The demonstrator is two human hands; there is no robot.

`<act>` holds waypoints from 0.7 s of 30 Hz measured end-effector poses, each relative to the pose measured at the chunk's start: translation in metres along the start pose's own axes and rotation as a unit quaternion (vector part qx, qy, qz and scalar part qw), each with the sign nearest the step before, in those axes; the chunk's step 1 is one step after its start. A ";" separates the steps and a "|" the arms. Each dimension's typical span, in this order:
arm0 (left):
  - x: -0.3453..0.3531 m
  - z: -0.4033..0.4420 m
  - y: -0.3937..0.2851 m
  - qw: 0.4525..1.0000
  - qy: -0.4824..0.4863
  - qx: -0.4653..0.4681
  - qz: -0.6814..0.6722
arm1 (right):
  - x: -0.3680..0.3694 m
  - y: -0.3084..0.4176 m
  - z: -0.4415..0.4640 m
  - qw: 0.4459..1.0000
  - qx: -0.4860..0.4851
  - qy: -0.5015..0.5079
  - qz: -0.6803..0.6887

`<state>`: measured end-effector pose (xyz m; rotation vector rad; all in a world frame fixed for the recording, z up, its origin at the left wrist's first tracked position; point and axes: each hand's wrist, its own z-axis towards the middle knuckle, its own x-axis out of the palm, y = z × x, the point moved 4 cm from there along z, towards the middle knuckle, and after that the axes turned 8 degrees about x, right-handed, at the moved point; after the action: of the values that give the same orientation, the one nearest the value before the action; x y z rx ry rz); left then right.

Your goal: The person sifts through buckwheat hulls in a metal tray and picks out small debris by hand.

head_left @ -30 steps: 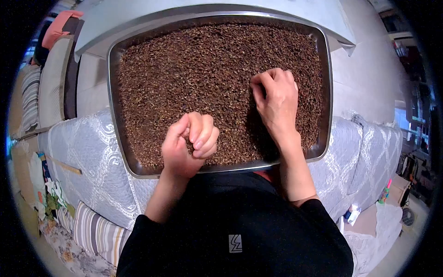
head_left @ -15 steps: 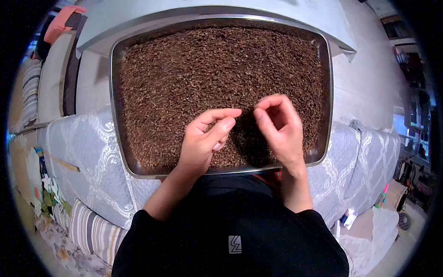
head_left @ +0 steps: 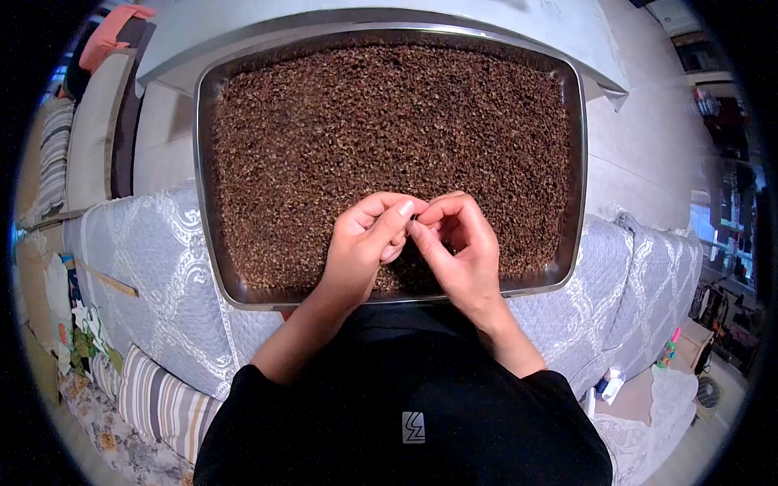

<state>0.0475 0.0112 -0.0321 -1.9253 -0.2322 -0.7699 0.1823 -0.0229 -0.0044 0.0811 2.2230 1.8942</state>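
A large metal tray (head_left: pixel 583 162) is filled with small dark brown dried pieces (head_left: pixel 324 138). Above its near part, my left hand (head_left: pixel 365 243) and my right hand (head_left: pixel 460 247) meet at the fingertips. A tiny dark bit (head_left: pixel 414 217) shows between them, too small to identify. Both hands are closed in a pinch, thumb against index finger. The other fingers of my left hand are curled into the palm.
Beyond the tray stands a pale table (head_left: pixel 324 24). Grey patterned fabric (head_left: pixel 154 267) covers the seat on both sides. A striped cushion (head_left: pixel 166 401) lies at the lower left, and a white cloth (head_left: pixel 673 405) at the lower right.
My right hand has come from over the right part of the tray toward the middle and nearer my body. My left hand has moved right, its fingertips now meeting the right hand's.
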 end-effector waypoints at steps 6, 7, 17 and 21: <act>0.009 -0.002 -0.001 1.000 0.013 -0.018 0.018 | -0.008 0.004 0.003 0.991 -0.081 -0.053 -0.096; 0.010 -0.003 -0.002 0.999 0.013 -0.012 0.031 | -0.008 0.004 0.002 0.991 -0.080 -0.056 -0.096; -0.011 0.004 -0.013 0.990 0.026 -0.020 -0.136 | -0.023 0.005 -0.003 0.996 -0.033 -0.063 -0.055; -0.011 0.003 -0.025 0.985 0.033 -0.026 -0.169 | -0.054 0.007 0.002 0.958 -0.098 -0.148 -0.226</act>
<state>0.0288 0.0274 -0.0214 -1.9291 -0.5113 -1.0702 0.2341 -0.0300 0.0097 -0.1550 1.6750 1.7025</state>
